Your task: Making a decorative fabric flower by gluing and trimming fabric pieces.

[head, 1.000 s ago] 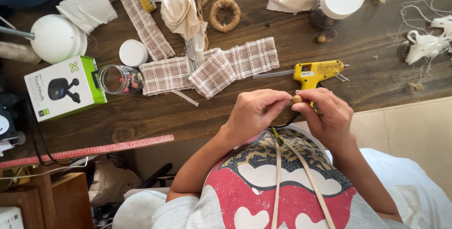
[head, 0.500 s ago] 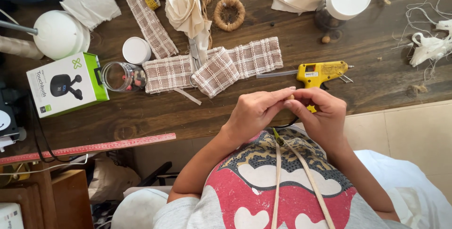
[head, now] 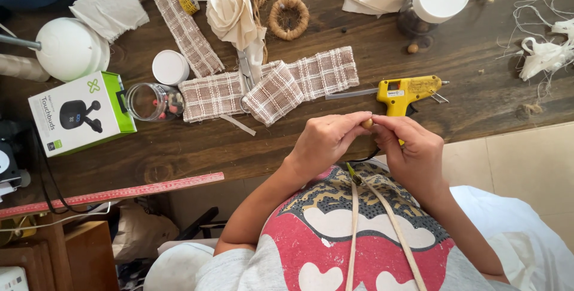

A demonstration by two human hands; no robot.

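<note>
Wooden bead (head: 367, 123), small and tan, sits pinched between both hands just above the table's near edge. Head view: left hand (head: 326, 141) fingers closed narrow on bead's left side; right hand (head: 412, 150) fingertips closed on its right side, hands touching. Yellow glue gun (head: 406, 92) lies on dark wood table (head: 179, 153) just beyond the hands. Checked fabric strips (head: 275, 84) left of the gun, scissors (head: 245, 69) on them. Small glass jar (head: 152, 101) beside a green-white box (head: 81, 113). Red ruler (head: 113, 194) at table edge. Twine ring (head: 289, 17) and cream fabric rose (head: 230, 10) farther back.
</note>
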